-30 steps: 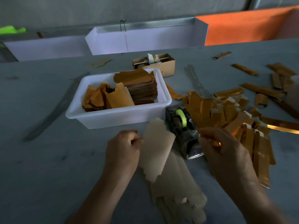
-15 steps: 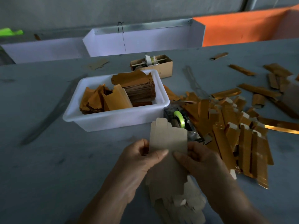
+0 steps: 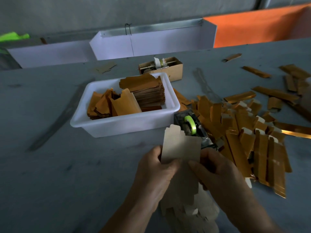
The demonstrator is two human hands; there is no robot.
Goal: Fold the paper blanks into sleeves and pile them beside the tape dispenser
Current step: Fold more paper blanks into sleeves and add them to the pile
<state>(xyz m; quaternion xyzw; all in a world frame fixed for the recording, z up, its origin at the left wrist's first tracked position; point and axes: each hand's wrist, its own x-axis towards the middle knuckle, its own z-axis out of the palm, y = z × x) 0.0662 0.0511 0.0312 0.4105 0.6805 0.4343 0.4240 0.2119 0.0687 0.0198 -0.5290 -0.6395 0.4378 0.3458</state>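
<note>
Paper blanks [image 3: 188, 214] lie fanned on the worktop [image 3: 50, 174] at 6 o'clock, closest to you, pale side up, and you hold one blank [image 3: 180, 147] upright above them. Your left hand [image 3: 154, 172] pinches its left edge, thumb on the near face and fingers curled behind. Your right hand [image 3: 218, 172] grips the right edge the same way, thumb pressed on the near face. Both hands are closed on that one sheet.

To fold it well, I judge you should find the scored lines first, then roll both side panels inward with your thumbs as the hinge. Keep the long edges parallel so the overlap runs even from top to bottom. The notched tabs at the top should line up; if they stagger, ease the fold open and reset it before taping. Press the crease along its whole length, not just at the middle.

Just beyond the sheet, at 12 o'clock, sits the tape dispenser [image 3: 190, 125] with its green roll, within easy reach. To its right, from 1 to 3 o'clock, the finished gold sleeves [image 3: 252, 148] lie heaped; lay the new one flat on that pile. At 11 o'clock the white tub [image 3: 124, 125] holds further gold blanks. Farther off, a cardboard box [image 3: 168, 68] stands behind the tub.
</note>
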